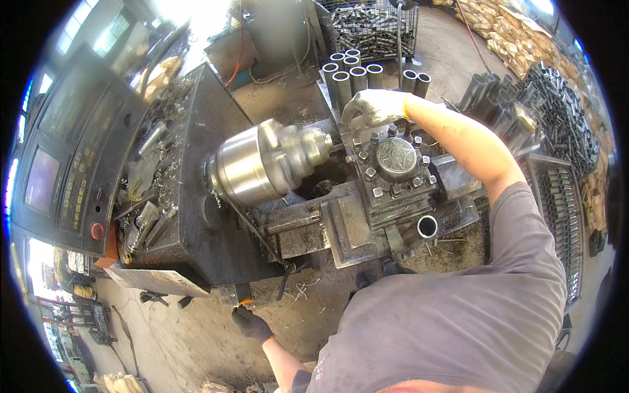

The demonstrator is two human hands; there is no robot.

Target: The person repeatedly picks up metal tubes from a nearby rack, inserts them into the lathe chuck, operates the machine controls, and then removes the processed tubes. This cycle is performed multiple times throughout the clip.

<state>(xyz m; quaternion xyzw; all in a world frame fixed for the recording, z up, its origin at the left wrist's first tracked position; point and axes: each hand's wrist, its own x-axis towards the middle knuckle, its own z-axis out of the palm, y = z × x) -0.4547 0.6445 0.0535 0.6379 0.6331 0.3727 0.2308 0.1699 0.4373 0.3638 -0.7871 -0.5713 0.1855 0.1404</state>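
A metalworking lathe fills the middle. Its steel chuck (250, 164) is blurred along the jaws, as if spinning. My right hand (374, 109), in a pale work glove with curled fingers, is beside the square tool post (397, 156) and just in front of the upright steel tubes (358, 77); whether it holds anything is hidden. Low at the left, my left hand (251, 324) in a dark glove is at a small orange-tipped part (244, 301) below the headstock; its grip is unclear. One steel tube (427, 227) stands on end near the carriage.
A control panel (64, 186) with a red button stands left. Metal chips and loose tools lie on the headstock cover (189, 216). Wire bins of metal parts (376, 29) stand behind; more tubes (496, 105) and a rack of small tubes (560, 211) are at the right.
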